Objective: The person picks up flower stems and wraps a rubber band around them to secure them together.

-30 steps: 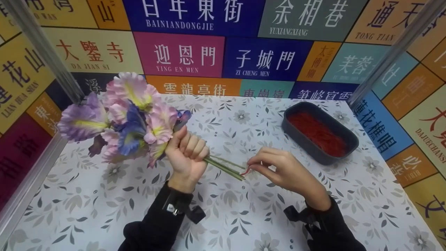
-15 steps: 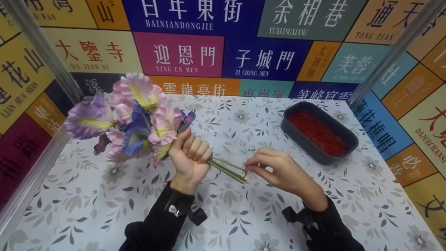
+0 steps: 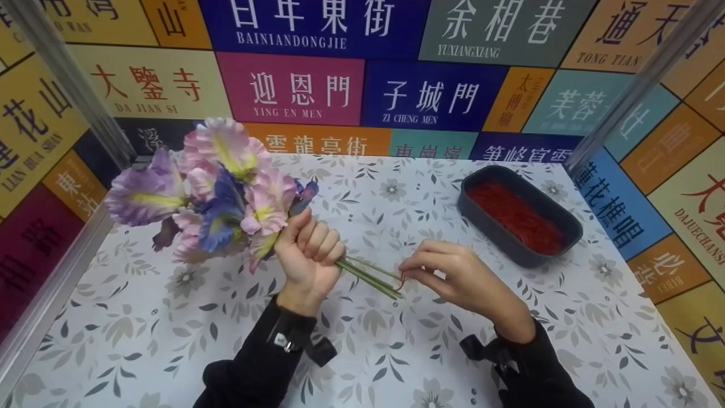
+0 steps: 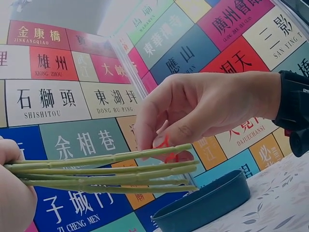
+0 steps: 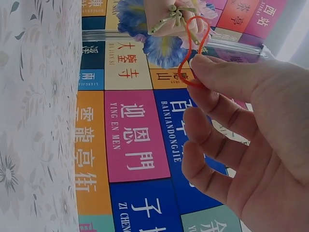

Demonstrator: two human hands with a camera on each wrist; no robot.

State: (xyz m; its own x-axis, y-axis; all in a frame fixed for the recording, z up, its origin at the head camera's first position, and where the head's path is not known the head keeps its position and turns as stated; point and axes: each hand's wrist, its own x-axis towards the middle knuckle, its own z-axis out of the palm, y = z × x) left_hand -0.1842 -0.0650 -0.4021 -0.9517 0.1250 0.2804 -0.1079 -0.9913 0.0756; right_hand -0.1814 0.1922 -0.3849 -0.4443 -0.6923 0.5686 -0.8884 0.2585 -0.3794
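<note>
My left hand (image 3: 310,255) grips a bunch of artificial irises by the green stems (image 3: 368,276), tilted so the pink, purple and blue blooms (image 3: 226,187) lie to the left. Cut stem ends point right, toward my right hand (image 3: 461,275). Thumb and index finger of that hand pinch a thin red rubber band (image 5: 208,32). In the right wrist view the band makes an open loop that overlaps one stem tip. Seen from the left wrist, the band (image 4: 169,145) is right at the upper stem ends, partly hidden by them.
A dark grey oblong box (image 3: 491,241) stands at the back right, holding many red bands (image 3: 515,218). White floral cloth (image 3: 362,362) covers the table. Printed panels (image 3: 289,88) wall in the back and sides, with metal posts (image 3: 634,85) at the corners.
My left hand has shifted slightly right with the flowers. The right hand has edged left, bringing the rubber band to the stem ends; in the last half second both barely moved.
</note>
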